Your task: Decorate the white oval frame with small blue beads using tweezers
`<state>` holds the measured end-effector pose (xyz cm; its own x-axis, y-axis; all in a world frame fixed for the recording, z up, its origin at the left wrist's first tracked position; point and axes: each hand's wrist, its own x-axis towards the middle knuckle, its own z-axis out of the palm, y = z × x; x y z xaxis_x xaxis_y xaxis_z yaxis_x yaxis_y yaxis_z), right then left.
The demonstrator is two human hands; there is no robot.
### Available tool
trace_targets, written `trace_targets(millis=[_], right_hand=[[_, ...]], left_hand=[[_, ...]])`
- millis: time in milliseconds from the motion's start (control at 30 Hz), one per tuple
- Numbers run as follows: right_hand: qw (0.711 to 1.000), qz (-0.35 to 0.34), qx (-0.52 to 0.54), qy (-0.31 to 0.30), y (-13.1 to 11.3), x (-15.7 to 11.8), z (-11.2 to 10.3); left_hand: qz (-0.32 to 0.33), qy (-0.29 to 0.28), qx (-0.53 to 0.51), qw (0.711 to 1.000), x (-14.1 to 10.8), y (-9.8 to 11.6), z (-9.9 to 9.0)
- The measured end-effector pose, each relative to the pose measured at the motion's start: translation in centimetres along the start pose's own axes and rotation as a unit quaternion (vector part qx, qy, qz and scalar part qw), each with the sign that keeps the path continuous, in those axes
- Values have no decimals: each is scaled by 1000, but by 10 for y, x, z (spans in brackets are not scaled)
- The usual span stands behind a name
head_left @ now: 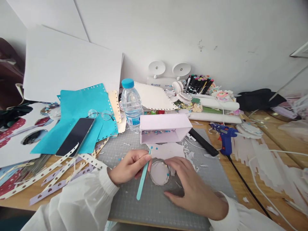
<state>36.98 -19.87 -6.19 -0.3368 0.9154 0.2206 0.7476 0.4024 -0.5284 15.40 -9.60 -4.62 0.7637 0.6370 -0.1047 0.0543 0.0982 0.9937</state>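
Pinching a stick (pixel 142 180), left hand (pixel 131 164) clears the mat's near edge (pixel 154 218).

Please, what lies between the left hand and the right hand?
The head view shows a round, grey-rimmed piece there, with the teal stick, held by the left hand, beside it.

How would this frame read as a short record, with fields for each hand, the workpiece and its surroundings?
Left hand: grips a turquoise stick
Right hand: fingers spread beside the ring; exact contact unclear
Workpiece: the ring, on a gray cutting mat, small blue pieces at its right inner side
Behind it: lilac box, open side facing the person
Left side: phone and glasses on blue paper
Right side: blue glue gun
Farther back: water bottle, blue cap on
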Motion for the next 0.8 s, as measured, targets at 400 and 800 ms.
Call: trace_targets(millis=[400,800], right_hand=[[999,30,35,2,-8,15,17],[999,5,19,-28,-5,19,6]], left_hand=[[12,4,-11,1000,1,-7,-4],[31,36,-23,999,4,-4,-8]])
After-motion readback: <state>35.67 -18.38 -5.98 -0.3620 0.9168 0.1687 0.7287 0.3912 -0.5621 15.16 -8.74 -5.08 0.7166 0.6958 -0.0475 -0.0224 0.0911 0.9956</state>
